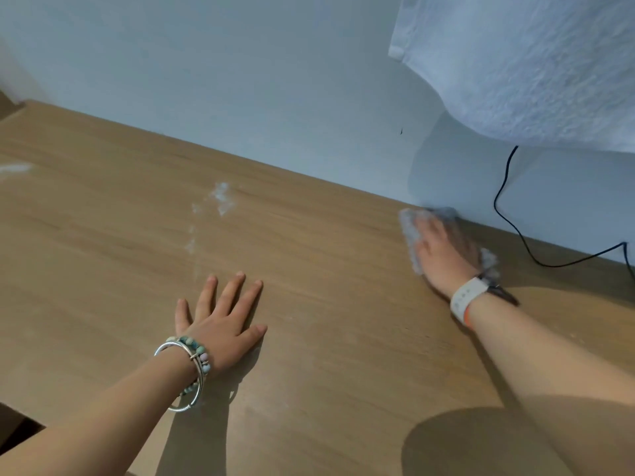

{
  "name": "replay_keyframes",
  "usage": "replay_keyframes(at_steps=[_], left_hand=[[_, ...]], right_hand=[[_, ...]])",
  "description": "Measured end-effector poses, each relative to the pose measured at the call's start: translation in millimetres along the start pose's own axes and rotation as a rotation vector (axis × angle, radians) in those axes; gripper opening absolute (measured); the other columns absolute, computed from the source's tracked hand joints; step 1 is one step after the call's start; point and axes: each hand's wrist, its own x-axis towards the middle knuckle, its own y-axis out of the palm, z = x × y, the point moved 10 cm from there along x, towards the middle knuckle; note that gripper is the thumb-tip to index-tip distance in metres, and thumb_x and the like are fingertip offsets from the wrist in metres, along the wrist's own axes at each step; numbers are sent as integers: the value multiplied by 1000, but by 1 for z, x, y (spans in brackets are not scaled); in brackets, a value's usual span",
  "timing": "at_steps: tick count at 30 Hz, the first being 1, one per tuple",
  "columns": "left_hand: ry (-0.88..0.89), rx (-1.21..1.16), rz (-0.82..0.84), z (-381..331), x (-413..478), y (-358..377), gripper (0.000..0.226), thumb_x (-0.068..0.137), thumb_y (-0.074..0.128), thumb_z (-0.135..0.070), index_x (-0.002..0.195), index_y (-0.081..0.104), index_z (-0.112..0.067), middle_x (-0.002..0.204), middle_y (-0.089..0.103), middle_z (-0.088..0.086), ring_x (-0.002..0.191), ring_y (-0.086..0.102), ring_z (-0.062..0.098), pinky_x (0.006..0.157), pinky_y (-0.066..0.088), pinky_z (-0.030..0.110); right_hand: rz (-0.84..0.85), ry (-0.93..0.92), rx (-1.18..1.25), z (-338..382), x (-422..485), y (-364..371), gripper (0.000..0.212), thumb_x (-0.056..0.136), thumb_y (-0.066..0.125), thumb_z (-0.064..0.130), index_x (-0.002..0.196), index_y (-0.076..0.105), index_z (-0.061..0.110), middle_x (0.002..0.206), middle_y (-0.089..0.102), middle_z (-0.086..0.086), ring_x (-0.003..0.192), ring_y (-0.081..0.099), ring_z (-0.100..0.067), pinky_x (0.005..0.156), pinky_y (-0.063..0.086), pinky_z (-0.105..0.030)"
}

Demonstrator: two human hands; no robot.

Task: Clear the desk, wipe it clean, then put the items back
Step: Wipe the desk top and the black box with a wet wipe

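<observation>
The wiping step is judged to be in hand. A cloth is pressed down on the bench by the right hand, close to the back edge, where the bench meets the wall. The hand is blurred, but its fingers seem to be laid out flat on top of the cloth, not curled round it.

The left hand is laid flat on the bench, nearer the front edge, with its fingers straight and spread. Nothing is held in it.

White marks are seen on the wood. They lie to the left of the cloth, well apart from it, and a little past the fingertips of the left hand, toward the back edge. They run in a thin line from back to front. One more white mark is seen far off at the left edge.

So the left hand is nearer to the marks, but the cloth is under the right hand. A long sweep to the left is likely needed, and the line of marks would be crossed sideways. The left hand may have to be lifted out of the way.
</observation>
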Motion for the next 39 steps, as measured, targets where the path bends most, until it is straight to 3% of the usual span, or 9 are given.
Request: replay_keyframes(at_steps=[4, 9, 12, 16, 19, 22, 29, 35, 39], left_hand=[[-12, -9, 9, 3, 0, 0, 74, 69, 9, -65, 138, -17, -54, 151, -23, -22, 142, -22, 20, 112, -4, 53], [1, -5, -9, 1, 0, -2, 61, 92, 21, -61, 139, -17, -52, 152, -23, -20, 142, -22, 20, 113, -4, 53], [5, -13, -15, 0, -1, -3, 62, 94, 26, -57, 140, -16, -51, 152, -23, -20, 142, -21, 20, 112, -4, 53], [21, -15, -51, 1, 1, -2, 60, 93, 21, -59, 141, -14, -51, 153, -21, -19, 142, -20, 21, 112, -4, 54], [28, -19, -45, 1, 0, -1, 59, 94, 22, -58, 141, -13, -51, 153, -20, -20, 143, -19, 20, 112, -4, 53], [28, -60, -49, 0, -1, -3, 56, 94, 21, -58, 141, -9, -52, 153, -17, -21, 143, -18, 20, 112, -5, 53], [82, -95, -206, 14, -19, -17, 81, 69, -3, -64, 146, 0, -42, 156, -10, -15, 144, -14, 14, 113, -2, 47], [50, 22, -252, 66, -45, -10, 91, 60, -18, -61, 147, -4, -36, 155, -15, -14, 132, -27, 3, 113, -5, 47], [23, 71, -166, 91, -53, -5, 79, 75, -8, -67, 147, -10, -36, 154, -21, -13, 141, -23, 13, 113, -3, 51]], right_hand=[[46, 53, 40, 16, -9, 5, 49, 101, 19, 34, 149, 12, 36, 159, 7, 6, 146, 4, -18, 115, 12, -45], [75, -625, 25, 152, -143, 27, 44, 96, 23, 39, 137, 39, 36, 140, 48, 12, 130, 46, -13, 108, 32, -35], [45, -495, -57, 115, -101, 18, 50, 89, 26, 36, 136, 43, 34, 138, 51, 9, 128, 48, -16, 102, 39, -38], [21, -56, -1, 51, -34, 5, 48, 101, 17, 32, 149, 16, 32, 158, 16, 6, 144, 15, -17, 114, 16, -39], [-63, -335, 19, 129, -97, 13, 48, 89, 29, 31, 137, 34, 30, 138, 51, 3, 126, 49, -20, 102, 36, -34], [62, -662, 54, 181, -179, 36, 44, 89, 31, 38, 131, 43, 35, 132, 56, 12, 122, 54, -13, 104, 39, -36], [62, -67, 8, 77, -73, 19, 49, 101, 17, 35, 150, 10, 35, 158, 6, 11, 146, 5, -14, 116, 8, -39], [136, -618, 55, 213, -194, 50, 42, 98, 19, 39, 129, 46, 35, 129, 59, 12, 120, 56, -13, 100, 28, -34], [45, -293, -26, 148, -140, 30, 53, 95, 11, 39, 145, 29, 37, 151, 32, 12, 139, 31, -13, 111, 26, -37]])
